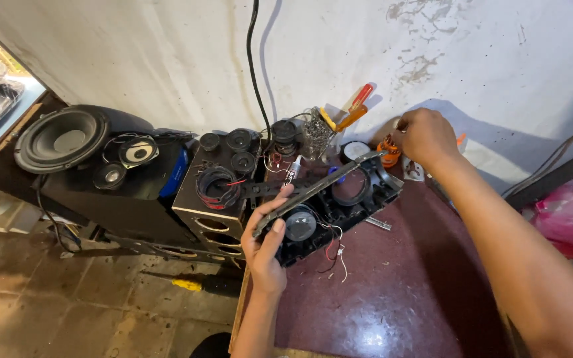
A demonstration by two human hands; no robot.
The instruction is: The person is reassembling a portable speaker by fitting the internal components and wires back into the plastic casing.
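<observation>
I've got the L hand (264,242) gripping the open black speaker housing (326,202) tilted over the maroon table (392,292), R hand (424,136) pinching sth by the wall, so its loose wires (334,250) could snag.

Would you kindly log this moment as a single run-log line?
left hand: grips black plastic speaker housing, tilted | right hand: at orange tool by white wall | surface: dark red table
</observation>
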